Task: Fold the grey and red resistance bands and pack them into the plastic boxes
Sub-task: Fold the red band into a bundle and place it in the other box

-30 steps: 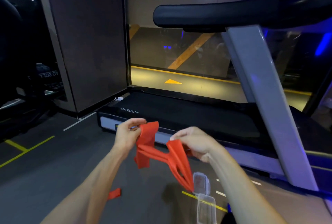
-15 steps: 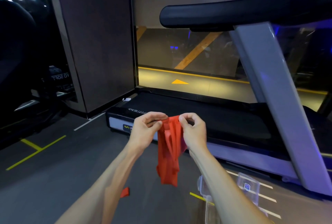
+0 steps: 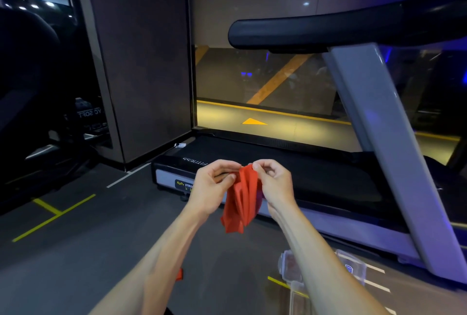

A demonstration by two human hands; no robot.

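Pinching the folded red rubber resistance band [image 3: 241, 198] at its top, left hand [image 3: 211, 185] and right hand [image 3: 274, 184] sit close together. Layers should be squared evenly before lowering toward the clear plastic box [image 3: 290, 268] below the band.

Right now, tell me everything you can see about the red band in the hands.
The red band looks like thin, matte, stretchy rubber, gathered into several lengthwise folds. It hangs in the air in front of the treadmill, loose lower end crumpled. The left hand and right hand pinch its top edge; nothing else touches it.
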